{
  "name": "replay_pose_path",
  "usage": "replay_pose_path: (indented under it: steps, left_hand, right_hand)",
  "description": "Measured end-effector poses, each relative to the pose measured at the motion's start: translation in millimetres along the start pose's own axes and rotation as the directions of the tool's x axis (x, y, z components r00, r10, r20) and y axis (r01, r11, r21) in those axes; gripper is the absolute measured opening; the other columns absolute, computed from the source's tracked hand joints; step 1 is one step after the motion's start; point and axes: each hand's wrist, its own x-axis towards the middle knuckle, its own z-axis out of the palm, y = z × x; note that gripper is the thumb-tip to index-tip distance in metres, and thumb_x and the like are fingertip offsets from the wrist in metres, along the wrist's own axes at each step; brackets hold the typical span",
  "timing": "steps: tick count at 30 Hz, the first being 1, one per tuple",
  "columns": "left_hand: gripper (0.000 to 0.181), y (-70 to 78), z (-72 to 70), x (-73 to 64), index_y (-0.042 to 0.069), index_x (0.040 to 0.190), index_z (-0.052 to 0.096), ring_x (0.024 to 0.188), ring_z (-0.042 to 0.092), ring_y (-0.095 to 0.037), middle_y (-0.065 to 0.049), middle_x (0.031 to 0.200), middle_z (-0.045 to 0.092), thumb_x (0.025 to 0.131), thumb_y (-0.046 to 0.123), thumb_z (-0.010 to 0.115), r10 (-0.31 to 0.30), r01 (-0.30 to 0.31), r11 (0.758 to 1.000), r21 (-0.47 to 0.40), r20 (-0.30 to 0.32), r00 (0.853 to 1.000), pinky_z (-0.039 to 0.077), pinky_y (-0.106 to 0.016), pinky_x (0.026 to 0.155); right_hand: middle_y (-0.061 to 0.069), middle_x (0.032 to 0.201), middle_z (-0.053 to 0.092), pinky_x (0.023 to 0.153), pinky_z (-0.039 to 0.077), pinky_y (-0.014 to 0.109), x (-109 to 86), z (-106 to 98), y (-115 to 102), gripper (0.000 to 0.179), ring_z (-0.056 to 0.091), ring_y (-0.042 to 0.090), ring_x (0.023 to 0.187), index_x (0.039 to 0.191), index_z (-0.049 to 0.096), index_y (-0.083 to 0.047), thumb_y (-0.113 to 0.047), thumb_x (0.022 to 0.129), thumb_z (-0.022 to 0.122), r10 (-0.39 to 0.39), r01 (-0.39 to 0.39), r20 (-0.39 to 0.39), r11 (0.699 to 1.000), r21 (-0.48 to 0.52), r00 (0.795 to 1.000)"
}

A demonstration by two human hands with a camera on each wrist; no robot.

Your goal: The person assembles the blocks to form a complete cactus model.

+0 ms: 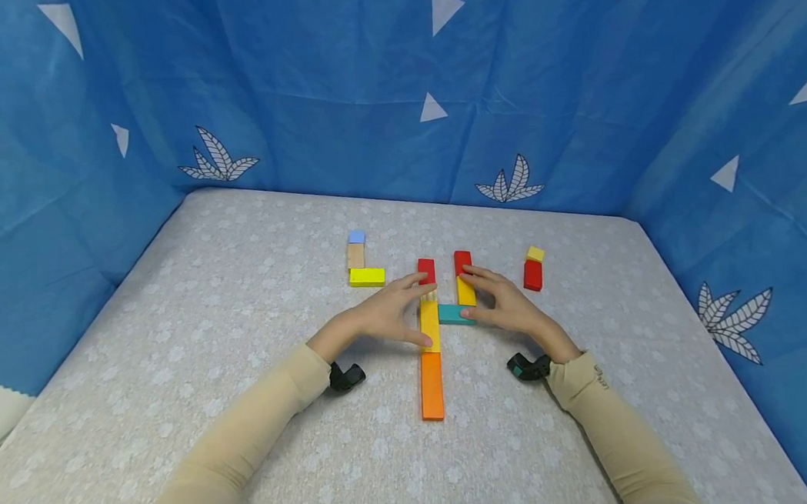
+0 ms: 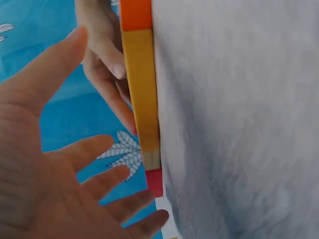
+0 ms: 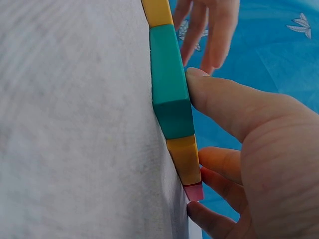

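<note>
just below frame centre the teal rectangular block (image 1: 452, 315) lies crosswise, nearer the right hand (image 1: 508, 305), loosely spread, than the left hand (image 1: 386, 315), fingers wide; neither grips anything

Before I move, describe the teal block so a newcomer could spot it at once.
On the pale table, look between the left hand and the right hand. There the teal block lies crosswise, one end meeting the side of a yellow block. It alone is teal; the blocks beside it are yellow.
</note>
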Motion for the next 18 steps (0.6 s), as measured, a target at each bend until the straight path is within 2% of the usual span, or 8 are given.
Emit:
replay_pose_path:
  steps: [4, 7, 18]
  left_hand:
    - [0.101, -4.2, 4.5, -4.0, 0.016, 0.154, 0.033, 0.151, 0.014, -0.03, -0.007, 0.165, 0.015, 0.073, 0.055, 0.08, 0.042, -0.043, 0.998, 0.036, 0.033, 0.999, 0.022, -0.054, 0.119]
    - [0.1, -6.9, 7.1, -5.8, 0.016, 0.153, 0.035, 0.151, 0.015, -0.032, -0.009, 0.164, 0.016, 0.073, 0.057, 0.079, 0.054, -0.056, 0.996, 0.063, 0.029, 0.998, 0.02, -0.055, 0.119]
    - [0.096, -9.6, 11.5, -7.4, 0.02, 0.151, 0.039, 0.151, 0.016, -0.032, -0.005, 0.165, 0.017, 0.072, 0.06, 0.077, 0.026, -0.027, 0.994, 0.103, 0.01, 1.0, 0.018, -0.055, 0.119]
  right_hand:
    - [0.013, 0.159, 0.03, 0.113, 0.025, 0.065, -0.7, 0, 1, 0.074, 0.026, 0.039, 0.145, 0.148, 0.043, -0.009, -0.038, 0.086, 0.073, -0.002, 0.002, 0.002, 1.0, 0.0, 1.0]
    - [0.013, 0.159, 0.031, 0.113, 0.026, 0.064, -0.5, 1, 2, 0.075, 0.026, 0.038, 0.146, 0.148, 0.043, -0.01, -0.038, 0.086, 0.073, 0.004, -0.004, 0.003, 1.0, 0.001, 1.0]
    - [0.011, 0.159, 0.031, 0.113, 0.026, 0.064, -0.3, -1, -1, 0.075, 0.026, 0.037, 0.146, 0.148, 0.044, -0.011, -0.039, 0.085, 0.073, 0.017, -0.017, 0.007, 1.0, 0.0, 1.0]
